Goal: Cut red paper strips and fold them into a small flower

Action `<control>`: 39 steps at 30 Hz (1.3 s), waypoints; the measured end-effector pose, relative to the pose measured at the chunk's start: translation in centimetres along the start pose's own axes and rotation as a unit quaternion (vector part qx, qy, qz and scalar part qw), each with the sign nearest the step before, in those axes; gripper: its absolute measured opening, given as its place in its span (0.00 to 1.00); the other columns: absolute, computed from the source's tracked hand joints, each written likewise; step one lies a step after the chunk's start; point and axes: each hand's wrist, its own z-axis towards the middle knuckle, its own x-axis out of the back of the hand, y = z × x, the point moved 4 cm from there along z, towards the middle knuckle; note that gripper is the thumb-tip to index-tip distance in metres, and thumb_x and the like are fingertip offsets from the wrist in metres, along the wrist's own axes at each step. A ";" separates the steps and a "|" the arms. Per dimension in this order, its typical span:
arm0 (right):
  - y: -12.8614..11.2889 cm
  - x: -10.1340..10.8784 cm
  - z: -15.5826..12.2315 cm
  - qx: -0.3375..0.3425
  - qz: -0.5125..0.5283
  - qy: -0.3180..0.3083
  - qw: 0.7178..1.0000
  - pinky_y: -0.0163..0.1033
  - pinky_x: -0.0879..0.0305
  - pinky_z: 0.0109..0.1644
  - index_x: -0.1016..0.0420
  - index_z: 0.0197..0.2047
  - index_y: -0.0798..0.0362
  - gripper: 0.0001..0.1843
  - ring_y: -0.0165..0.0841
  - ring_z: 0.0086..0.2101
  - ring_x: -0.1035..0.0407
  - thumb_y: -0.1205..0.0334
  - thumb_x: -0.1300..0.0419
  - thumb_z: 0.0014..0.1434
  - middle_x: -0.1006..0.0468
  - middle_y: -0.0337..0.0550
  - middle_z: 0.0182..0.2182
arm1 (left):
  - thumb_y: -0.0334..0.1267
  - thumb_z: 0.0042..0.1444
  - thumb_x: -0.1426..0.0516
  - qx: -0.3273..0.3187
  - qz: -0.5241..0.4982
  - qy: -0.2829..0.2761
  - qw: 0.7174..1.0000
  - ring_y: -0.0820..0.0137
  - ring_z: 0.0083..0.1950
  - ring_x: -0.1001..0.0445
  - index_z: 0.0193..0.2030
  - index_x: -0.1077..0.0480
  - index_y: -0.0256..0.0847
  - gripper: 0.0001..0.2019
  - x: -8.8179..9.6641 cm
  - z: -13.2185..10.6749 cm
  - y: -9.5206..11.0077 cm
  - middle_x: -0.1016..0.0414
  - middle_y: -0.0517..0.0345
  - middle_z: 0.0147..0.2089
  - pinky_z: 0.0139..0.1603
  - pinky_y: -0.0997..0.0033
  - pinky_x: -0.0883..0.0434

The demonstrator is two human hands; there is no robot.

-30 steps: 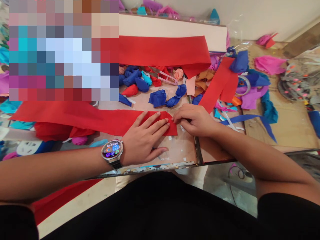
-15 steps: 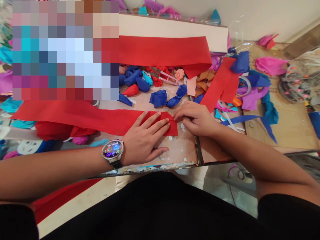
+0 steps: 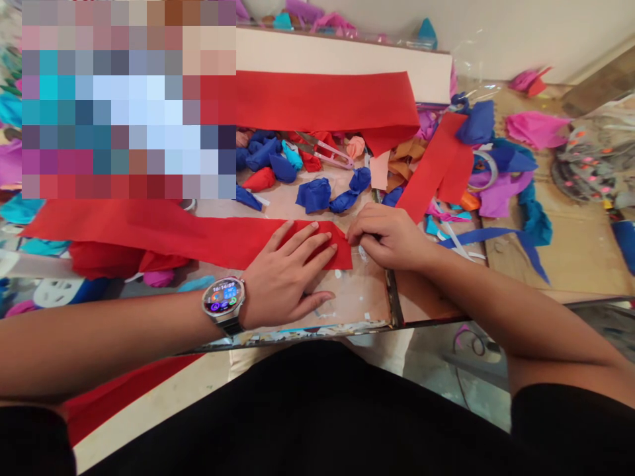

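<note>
A long red crepe-like strip (image 3: 223,239) lies across the table; whether it is paper or cloth I cannot tell. My left hand (image 3: 290,268) rests flat on it near its right end, fingers spread and a watch on the wrist. At that end, the upper corner looks folded or slanted. There my right hand (image 3: 389,235) is closed in a pinch, thumb and forefinger at the strip's right edge. Its other fingers are curled in. Beyond my hands lie crumpled blue pieces (image 3: 313,195) and pink-handled scissors (image 3: 332,157).
Another red strip (image 3: 327,99) lies over a white box (image 3: 347,56) at the back. To the right are a further red strip (image 3: 436,158), a tape roll (image 3: 489,168), a blue ribbon (image 3: 491,235) and a dark wire bundle (image 3: 585,168). A blurred-out area covers the upper left.
My right fingertips have shifted slightly right and down, from on top of the strip to its right edge. The left hand stays in place, with its fingers a little more spread.
</note>
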 end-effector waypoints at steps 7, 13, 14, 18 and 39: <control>-0.1 -0.1 -0.1 0.013 -0.013 0.000 1.000 0.44 0.26 0.49 0.17 0.44 0.50 0.17 0.38 0.42 0.22 0.74 0.45 0.61 0.16 0.45 0.39 | 0.57 0.70 0.48 0.000 0.006 -0.007 1.000 0.43 0.80 0.46 0.77 0.39 0.36 0.36 0.0 0.0 0.0 0.38 0.37 0.77 0.81 0.34 0.55; -0.1 -0.3 -0.1 0.035 -0.039 0.002 0.999 0.45 0.25 0.49 0.17 0.51 0.52 0.21 0.39 0.43 0.23 0.74 0.46 0.62 0.16 0.47 0.42 | 0.57 0.69 0.46 -0.001 0.002 0.001 1.000 0.42 0.80 0.46 0.76 0.38 0.36 0.36 0.0 0.0 0.0 0.39 0.37 0.77 0.81 0.34 0.54; -0.1 -0.4 -0.2 0.039 -0.041 0.002 0.998 0.45 0.25 0.50 0.16 0.51 0.52 0.21 0.39 0.44 0.23 0.74 0.45 0.62 0.16 0.47 0.43 | 0.57 0.69 0.46 0.000 0.003 0.003 1.000 0.42 0.80 0.46 0.76 0.38 0.36 0.36 0.0 0.0 0.0 0.39 0.36 0.77 0.81 0.34 0.54; 0.0 -0.8 -0.2 0.048 -0.060 -0.001 0.997 0.48 0.24 0.51 0.15 0.51 0.51 0.21 0.41 0.45 0.23 0.74 0.45 0.61 0.16 0.49 0.44 | 0.57 0.68 0.45 0.001 0.005 0.007 1.000 0.41 0.80 0.46 0.75 0.37 0.36 0.36 -0.1 -0.1 0.0 0.39 0.35 0.77 0.81 0.33 0.52; 0.1 -1.1 -0.3 0.035 -0.053 -0.003 0.998 0.50 0.24 0.52 0.15 0.52 0.51 0.20 0.43 0.47 0.24 0.73 0.44 0.63 0.18 0.50 0.45 | 0.56 0.70 0.46 -0.012 -0.007 0.009 1.000 0.43 0.79 0.45 0.77 0.39 0.38 0.35 -0.2 -0.1 -0.1 0.35 0.42 0.75 0.81 0.33 0.53</control>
